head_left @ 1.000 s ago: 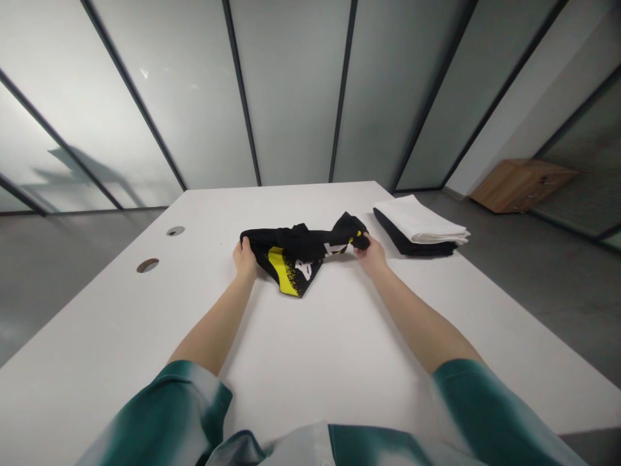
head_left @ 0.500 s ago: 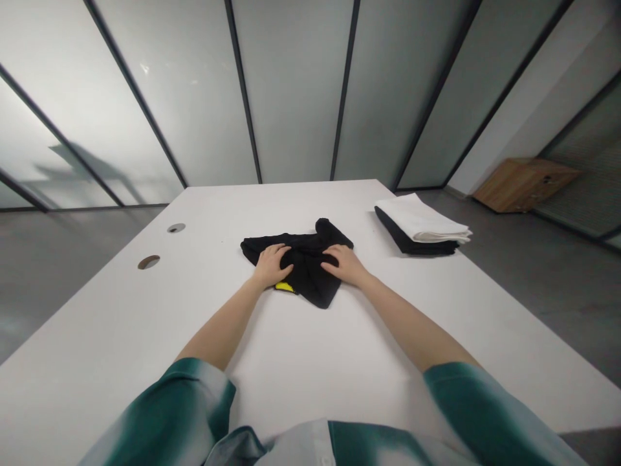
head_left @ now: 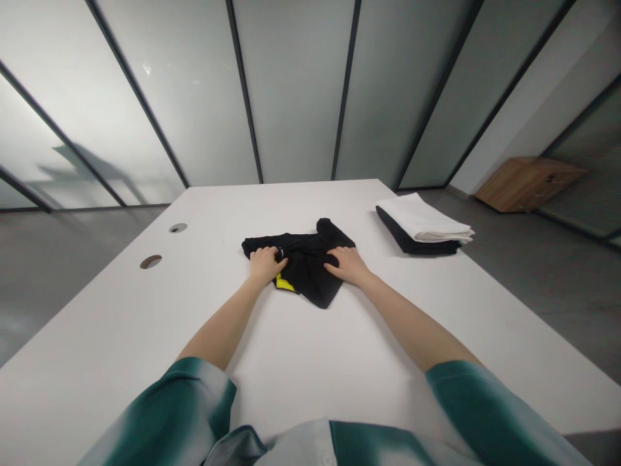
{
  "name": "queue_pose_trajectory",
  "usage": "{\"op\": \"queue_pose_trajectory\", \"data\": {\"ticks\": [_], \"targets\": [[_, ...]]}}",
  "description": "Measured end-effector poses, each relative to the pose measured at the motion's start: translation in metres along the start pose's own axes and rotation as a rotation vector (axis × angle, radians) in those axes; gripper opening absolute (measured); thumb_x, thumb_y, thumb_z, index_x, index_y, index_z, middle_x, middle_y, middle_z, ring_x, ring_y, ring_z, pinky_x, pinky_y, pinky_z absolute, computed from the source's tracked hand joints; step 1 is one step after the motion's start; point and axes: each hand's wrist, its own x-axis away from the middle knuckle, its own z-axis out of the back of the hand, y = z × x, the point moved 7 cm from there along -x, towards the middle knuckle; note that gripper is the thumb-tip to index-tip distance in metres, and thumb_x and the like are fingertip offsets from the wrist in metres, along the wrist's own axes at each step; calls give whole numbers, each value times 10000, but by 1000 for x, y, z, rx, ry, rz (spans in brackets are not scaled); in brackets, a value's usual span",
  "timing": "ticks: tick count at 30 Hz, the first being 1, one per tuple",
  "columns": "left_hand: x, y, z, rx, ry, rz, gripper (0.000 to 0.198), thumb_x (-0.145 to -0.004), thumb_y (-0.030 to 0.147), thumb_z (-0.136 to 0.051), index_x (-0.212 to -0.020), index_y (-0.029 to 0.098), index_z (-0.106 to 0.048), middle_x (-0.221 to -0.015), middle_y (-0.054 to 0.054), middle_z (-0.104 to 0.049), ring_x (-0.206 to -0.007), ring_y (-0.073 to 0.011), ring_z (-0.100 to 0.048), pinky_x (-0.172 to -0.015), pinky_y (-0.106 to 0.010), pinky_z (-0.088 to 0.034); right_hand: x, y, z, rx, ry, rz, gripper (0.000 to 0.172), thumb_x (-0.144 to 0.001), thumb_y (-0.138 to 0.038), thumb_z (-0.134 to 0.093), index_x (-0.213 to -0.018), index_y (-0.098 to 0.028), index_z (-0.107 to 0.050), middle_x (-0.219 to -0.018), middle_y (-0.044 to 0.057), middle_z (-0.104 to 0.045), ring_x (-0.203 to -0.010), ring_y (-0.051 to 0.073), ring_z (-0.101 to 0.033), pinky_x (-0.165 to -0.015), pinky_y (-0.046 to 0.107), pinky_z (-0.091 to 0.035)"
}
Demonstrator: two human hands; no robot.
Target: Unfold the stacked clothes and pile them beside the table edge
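A crumpled black garment (head_left: 310,275) lies on the white table (head_left: 310,362) in front of me, its rolled end sticking up at the far right and a point of cloth hanging towards me. A yellow patch (head_left: 285,283) shows at its near left edge. At the left part of the garment, my left hand (head_left: 263,265) has its fingers curled on the cloth, a black fold between thumb and forefinger. My right hand (head_left: 348,265) rests on the right side of the cloth, thumb and fingers apart. The garment's exact kind is hidden by its folds.
To the right, a folded white cloth (head_left: 422,217) lies on top of a folded black cloth (head_left: 412,244). Two round holes, a nearer one (head_left: 151,261) and a farther one (head_left: 178,228), sit at the table's left. A wooden cabinet (head_left: 526,184) stands beyond on the floor.
My left hand has shifted slightly left on the garment, and its fingers have drawn in. More of the yellow patch and a small white mark now show. The right hand stays in place.
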Motion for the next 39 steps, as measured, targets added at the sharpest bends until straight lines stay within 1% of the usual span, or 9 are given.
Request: {"op": "queue_pose_trajectory", "data": {"ticks": [7,10,14,18,23,27,31,35,39], "targets": [[-9,-6,10,905,43,208,93,-650,270,-549,-718,232,-497,-648,5,-530,-662,-197,-560,-649,-323,-456,2,-18,7,-225,-11,117,308,-917,-378,-503,-1000,-199,-740,-795,75,-724,-764,233,-653,-803,371,-466],[-8,-3,15,1287,-70,378,170,-590,248,-540,-750,231,-486,-638,11,-524,-594,-180,-544,-561,-299,-441,-4,-21,26,-295,177,132,316,-891,-275,-468,-1081,-195,-708,-929,102,-720,-884,254,-649,-873,414,-475],[0,26,29,1500,-287,319,167,-589,239,-558,-745,223,-500,-651,6,-538,-574,-171,-549,-565,-305,-472,-18,-37,43,-321,251,250,536,-787,-221,-541,-1322,-194,-566,-1321,148,-598,-1223,309,-534,-1046,511,-397],[12,53,37,1492,-442,216,138,-662,308,-607,-730,206,-543,-648,-10,-553,-598,-169,-560,-601,-304,-494,-31,-78,38,-402,19,411,816,-663,-224,-671,-1441,-180,-429,-1547,166,-365,-1410,360,-335,-1118,542,-311],[7,49,47,1410,-407,206,227,-735,407,-625,-817,195,-617,-684,-21,-609,-644,-188,-596,-603,-303,-500,-43,-114,21,-690,-317,385,471,-714,-193,-613,-1185,-177,-598,-1190,96,-660,-1064,260,-616,-942,402,-473],[-10,13,56,1242,-114,359,317,-841,482,-564,-822,182,-663,-740,-59,-679,-791,-258,-663,-682,-360,-539,-63,-90,33,-701,-174,183,190,-783,-296,-587,-938,-188,-605,-920,30,-669,-854,203,-608,-794,332,-468],[-14,7,51,1207,-100,420,376,-840,528,-580,-850,176,-713,-786,-91,-723,-819,-296,-690,-719,-408,-554,-81,-61,64,-624,-18,67,233,-751,-410,-635,-742,-205,-524,-722,-19,-573,-724,173,-537,-667,285,-405],[-20,36,66,1194,-226,164,425,-796,557,-633,-904,157,-728,-832,-102,-731,-863,-305,-691,-792,-422,-552,-94,-44,94,-600,50,9,252,-721,-383,-672,-714,-218,-481,-646,-36,-524,-649,156,-499,-611,266,-375],[-50,43,107,730,-273,-89,319,-611,362,-827,-836,162,-720,-821,-74,-702,-973,-356,-659,-895,-437,-508,-103,-27,126,-473,162,34,175,-733,-305,-674,-761,-219,-524,-670,-16,-560,-697,181,-535,-665,288,-411]]}}
